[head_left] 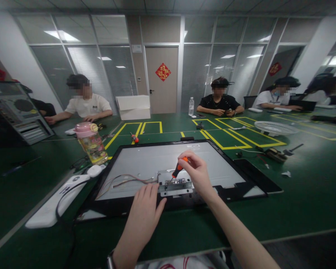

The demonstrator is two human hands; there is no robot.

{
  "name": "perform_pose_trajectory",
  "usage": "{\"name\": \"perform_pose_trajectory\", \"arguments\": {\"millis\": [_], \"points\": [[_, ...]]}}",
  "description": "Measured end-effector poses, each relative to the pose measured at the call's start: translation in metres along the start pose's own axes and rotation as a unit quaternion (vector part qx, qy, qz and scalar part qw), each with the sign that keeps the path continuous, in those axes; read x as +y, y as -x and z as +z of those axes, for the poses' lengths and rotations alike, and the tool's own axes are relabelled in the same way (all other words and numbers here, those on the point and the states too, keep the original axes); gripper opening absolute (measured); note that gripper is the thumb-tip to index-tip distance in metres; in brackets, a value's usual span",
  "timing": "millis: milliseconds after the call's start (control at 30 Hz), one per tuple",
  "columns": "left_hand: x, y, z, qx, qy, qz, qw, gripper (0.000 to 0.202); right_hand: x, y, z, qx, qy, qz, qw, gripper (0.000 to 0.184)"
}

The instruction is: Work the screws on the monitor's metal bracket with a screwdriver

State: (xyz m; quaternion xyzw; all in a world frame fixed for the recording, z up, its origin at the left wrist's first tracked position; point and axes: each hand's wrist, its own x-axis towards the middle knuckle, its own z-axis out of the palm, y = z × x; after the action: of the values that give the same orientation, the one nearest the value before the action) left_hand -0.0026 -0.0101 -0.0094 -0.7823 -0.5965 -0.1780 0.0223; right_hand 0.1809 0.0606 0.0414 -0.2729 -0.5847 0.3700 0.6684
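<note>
A monitor panel [145,160] lies face down on the green table, its grey metal back up inside a black frame. My right hand [197,172] is closed round an orange-handled screwdriver [178,169], whose tip points down at a small metal bracket [175,185] near the panel's front edge. My left hand [145,209] lies flat with fingers stretched out on the black frame just left of the bracket. Thin wires [123,180] run from the bracket toward the left.
A pink-lidded bottle [91,142] stands left of the panel, beside a white keyboard [56,201] and mouse [94,170]. A computer case [16,112] sits far left. Several people sit along the far side. A white box [133,107], water bottle [191,106] and fan grille [274,127] lie beyond.
</note>
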Motion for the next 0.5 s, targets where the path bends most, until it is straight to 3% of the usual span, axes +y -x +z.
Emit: {"name": "perform_pose_trajectory", "arguments": {"millis": [333,500], "points": [[-0.001,0.0,0.003,0.015,-0.01,0.01,1.0,0.032,0.011,0.0,-0.005,-0.048,-0.066,0.035,0.996,0.022],[-0.001,0.001,0.003,0.012,-0.011,0.007,1.0,0.033,0.01,0.0,-0.005,-0.042,-0.029,0.015,0.999,0.018]]}}
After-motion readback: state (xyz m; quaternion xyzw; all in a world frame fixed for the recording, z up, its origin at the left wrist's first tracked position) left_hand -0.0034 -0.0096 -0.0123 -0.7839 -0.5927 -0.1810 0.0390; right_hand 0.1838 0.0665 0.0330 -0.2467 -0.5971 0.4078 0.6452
